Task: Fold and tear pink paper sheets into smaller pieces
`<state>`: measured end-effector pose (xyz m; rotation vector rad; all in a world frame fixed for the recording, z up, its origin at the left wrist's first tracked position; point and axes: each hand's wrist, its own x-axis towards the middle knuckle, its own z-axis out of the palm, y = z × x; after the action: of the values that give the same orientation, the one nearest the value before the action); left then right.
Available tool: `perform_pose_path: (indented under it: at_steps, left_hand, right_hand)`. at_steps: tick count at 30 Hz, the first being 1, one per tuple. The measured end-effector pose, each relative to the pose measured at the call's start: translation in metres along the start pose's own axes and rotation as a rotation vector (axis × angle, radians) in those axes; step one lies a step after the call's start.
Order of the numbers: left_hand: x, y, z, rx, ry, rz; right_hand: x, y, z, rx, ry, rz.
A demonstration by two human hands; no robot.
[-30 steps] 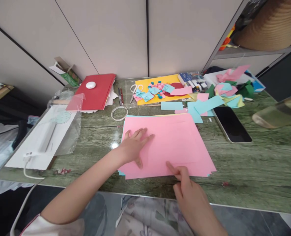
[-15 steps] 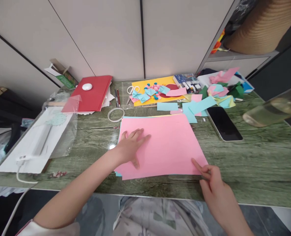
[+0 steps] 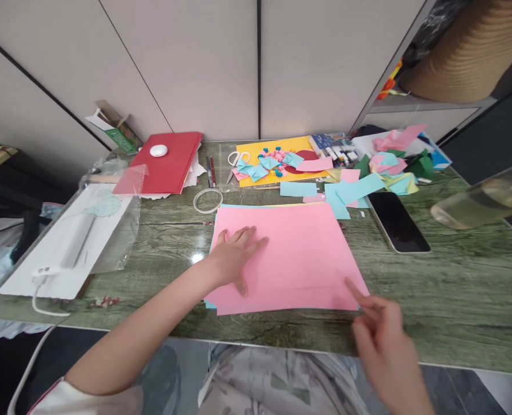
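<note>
A pink sheet of paper (image 3: 294, 253) lies flat in front of me, on top of a stack whose light blue edges (image 3: 211, 304) peek out at the left. My left hand (image 3: 234, 258) rests on its left half, fingers spread and palm down. Over the sheet's lower right corner is my right hand (image 3: 379, 328), its index finger stretched out and the thumb apart, with nothing held. Slight blur leaves it unclear whether that fingertip touches the paper. A faint line runs across the lower part of the sheet.
Behind the stack lie a tape roll (image 3: 208, 200), scissors (image 3: 237, 159), light blue paper strips (image 3: 299, 189) and a yellow sheet (image 3: 249, 148) with folded pieces. A phone (image 3: 398, 222) and a bottle (image 3: 476, 202) are at right. Left are a red folder (image 3: 165, 170) and a white power strip (image 3: 72, 242).
My right hand has shifted slightly right and down, and its fingertip looks blurred. My left hand keeps its place on the paper. The whole view has shifted a little.
</note>
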<state>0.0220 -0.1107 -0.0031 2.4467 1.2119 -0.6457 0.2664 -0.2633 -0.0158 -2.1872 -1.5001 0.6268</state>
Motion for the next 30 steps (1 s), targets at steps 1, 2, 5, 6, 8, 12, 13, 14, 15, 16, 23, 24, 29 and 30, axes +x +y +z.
perform_pose_path:
  at_steps: [1, 2, 5, 6, 8, 12, 13, 14, 15, 16, 23, 24, 29, 30]
  left_hand:
    - [0.000, 0.000, 0.000, 0.004, -0.004, -0.001]
    - [0.000, 0.001, -0.001, 0.007, -0.006, 0.000]
    - [0.001, 0.002, -0.002, 0.013, -0.008, -0.006]
    - [0.001, 0.002, -0.002, 0.013, -0.010, -0.009]
    - [0.001, 0.002, -0.002, 0.014, -0.017, -0.013]
    - [0.000, 0.002, -0.003, 0.020, -0.012, -0.004]
    - [0.000, 0.002, -0.003, 0.022, -0.012, -0.005]
    - [0.000, 0.002, -0.004, 0.023, -0.014, -0.007]
    - [0.000, 0.002, -0.003, 0.024, -0.017, -0.009]
    - [0.000, 0.002, -0.003, 0.024, -0.018, -0.010]
    - [0.001, -0.001, 0.002, 0.018, 0.010, 0.008]
    - [0.001, -0.002, 0.002, 0.014, 0.010, 0.009]
    - [0.000, 0.001, 0.000, -0.003, -0.002, 0.001]
    - [-0.001, 0.001, -0.001, -0.007, -0.002, -0.001]
  right_hand:
    - [-0.005, -0.013, 0.008, 0.025, -0.100, -0.075]
    - [-0.010, -0.026, 0.017, 0.024, -0.198, -0.165]
    - [-0.019, -0.067, 0.042, -0.031, -0.428, -0.483]
    - [-0.019, -0.077, 0.048, -0.066, -0.471, -0.562]
    - [-0.019, -0.087, 0.054, -0.180, -0.490, -0.575]
    - [-0.013, -0.079, 0.050, -0.265, -0.423, -0.477]
    - [-0.012, -0.073, 0.048, -0.259, -0.403, -0.445]
    - [-0.010, -0.068, 0.045, -0.247, -0.384, -0.410]
    - [-0.009, -0.062, 0.042, -0.234, -0.365, -0.376]
    - [-0.008, -0.057, 0.038, -0.222, -0.345, -0.337]
    - [0.004, -0.020, 0.013, -0.256, -0.222, -0.123]
    - [0.006, -0.015, 0.009, -0.282, -0.218, -0.079]
    - [0.017, 0.011, -0.008, -0.341, -0.126, 0.047]
    - [0.018, 0.015, -0.011, -0.351, -0.099, 0.060]
